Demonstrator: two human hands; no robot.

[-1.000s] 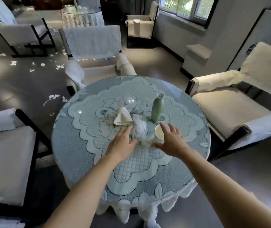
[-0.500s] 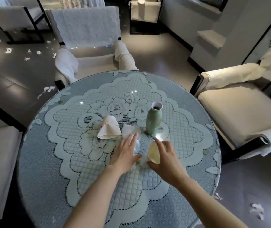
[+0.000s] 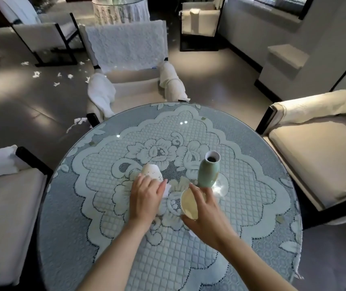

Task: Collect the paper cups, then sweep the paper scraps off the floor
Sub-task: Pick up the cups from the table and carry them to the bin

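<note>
At the table's middle, lying cup (image 3: 151, 173): a white paper cup on its side, long axis running from the far-left edge toward the near-right edge. Its near end is under the hand, so I cannot tell which end is the mouth.
Left hand (image 3: 145, 199): laid over the near end of that cup, fingers (image 3: 144, 182) nearly straight and resting on it, not curled round it. The thumb is spread toward the right edge.
White scrap (image 3: 168, 189): a bit of paper flat on the table, showing just beside the thumb.
Held cup (image 3: 189, 203): just right of the middle, tilted, mouth turned up and toward the near-left edge so its cream inside shows. The base is hidden behind the palm.
Right hand (image 3: 204, 215): grips this cup, a finger curled over the far rim and the thumb at the near rim.
Vase (image 3: 208, 173): pale green, upright, just beyond the right fingertips.
Table (image 3: 104, 238): round, with a glossy top over a lace cloth.
Floor scraps (image 3: 36, 74): white paper bits scattered beyond the far-left edge, a few close to that edge.
Chair (image 3: 130, 85): padded, at the far edge.
</note>
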